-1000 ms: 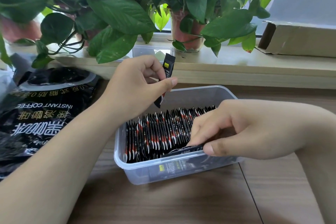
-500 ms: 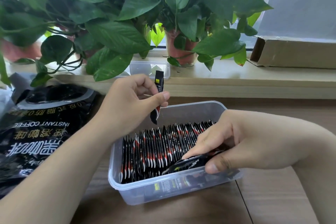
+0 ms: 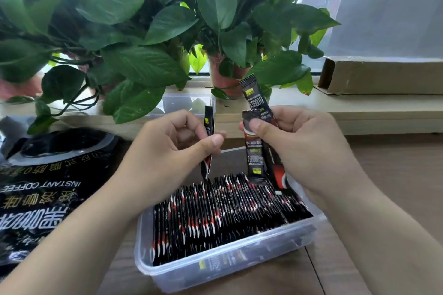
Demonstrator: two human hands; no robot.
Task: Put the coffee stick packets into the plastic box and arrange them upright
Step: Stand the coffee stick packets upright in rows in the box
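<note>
Coffee stick packets (image 3: 215, 211) stand upright in rows in the plastic box (image 3: 215, 268) on the tabletop (image 3: 395, 175). Just above, the left grip (image 3: 172, 146) pinches a single packet (image 3: 208, 141) between thumb and fingers. The right grip (image 3: 299, 141) clasps two more packets (image 3: 255, 158), held roughly upright.

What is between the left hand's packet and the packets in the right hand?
Nothing: in the head view an open gap separates the single packet in the left hand from the two packets in the right hand.
</note>
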